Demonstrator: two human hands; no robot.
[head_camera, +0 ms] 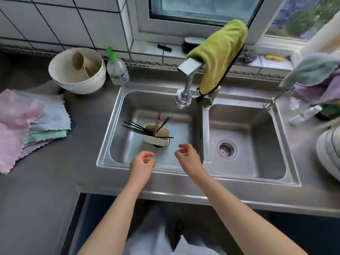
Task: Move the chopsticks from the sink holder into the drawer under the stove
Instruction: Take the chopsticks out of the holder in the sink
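Both hands (163, 159) short of chopsticks (145, 128)

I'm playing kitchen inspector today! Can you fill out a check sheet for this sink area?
Surface: grey counter around a steel double sink.
Job's things: chopsticks, mostly dark, standing and leaning in a cream holder in the left basin, over its drain. Drawer and stove not in view.
Clutter: stacked bowls, spray bottle, folded cloths, green cloth draped over the tap, plates at right.
Hands: left hand and right hand hover over the near edge of the left basin, fingers loosely curled, holding nothing.
Cables: nothing seen.
Surroundings: white tiled wall, window.
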